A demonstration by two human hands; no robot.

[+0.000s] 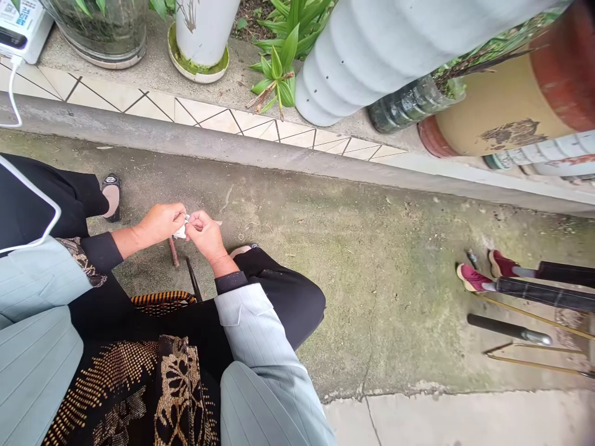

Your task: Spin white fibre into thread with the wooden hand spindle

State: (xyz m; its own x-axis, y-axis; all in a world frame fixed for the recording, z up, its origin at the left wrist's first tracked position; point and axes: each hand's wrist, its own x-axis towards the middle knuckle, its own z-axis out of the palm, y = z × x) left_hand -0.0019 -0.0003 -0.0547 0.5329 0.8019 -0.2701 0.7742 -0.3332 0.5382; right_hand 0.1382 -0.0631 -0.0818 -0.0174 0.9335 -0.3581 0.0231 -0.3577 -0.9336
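Observation:
In front of my lap, my left hand and my right hand meet with their fingertips close together. Both are closed in a pinch around a small white object, partly covered by the fingers. Its exact kind is too small to tell. Beneath the hands, a reddish-brown stick-like piece shows against the ground, and a dark thin bar stands beside it. The woven edge of a seat, black and orange, appears between my legs.
A tiled ledge runs along the top, bearing a white pot, a large ribbed grey-white container and a tan-and-red pot. A white cable hangs at left. Another person's red shoes are at right.

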